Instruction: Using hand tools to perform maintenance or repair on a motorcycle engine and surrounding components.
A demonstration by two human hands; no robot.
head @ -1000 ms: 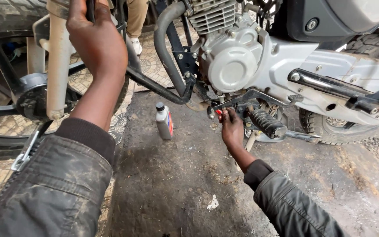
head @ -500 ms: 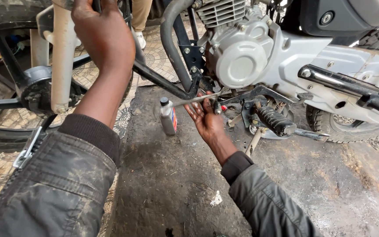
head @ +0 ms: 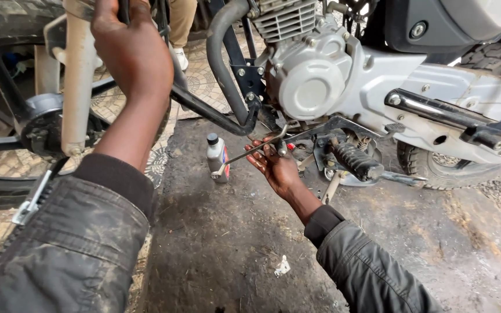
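Observation:
A motorcycle stands in front of me, its silver engine case (head: 311,87) at top centre. My left hand (head: 131,49) is closed around a black bar of the bike next to the pale fork leg (head: 79,81). Low under the engine, my right hand (head: 276,168) holds a long metal spanner (head: 250,152) whose far end points up toward the frame and whose open jaw hangs near a small grey oil bottle (head: 217,157) standing upright on the ground. The ribbed black footpeg (head: 358,162) is just right of that hand.
The black crash guard tube (head: 221,69) curves down in front of the engine. The front wheel (head: 7,145) is at left, the rear tyre (head: 453,168) at right. Another person's legs and a white shoe (head: 178,55) show behind. A white scrap (head: 282,266) lies on the stained concrete.
My right hand has moved left from the footpeg area, bringing the spanner out from under the engine toward the oil bottle. My left hand has kept its grip on the bar.

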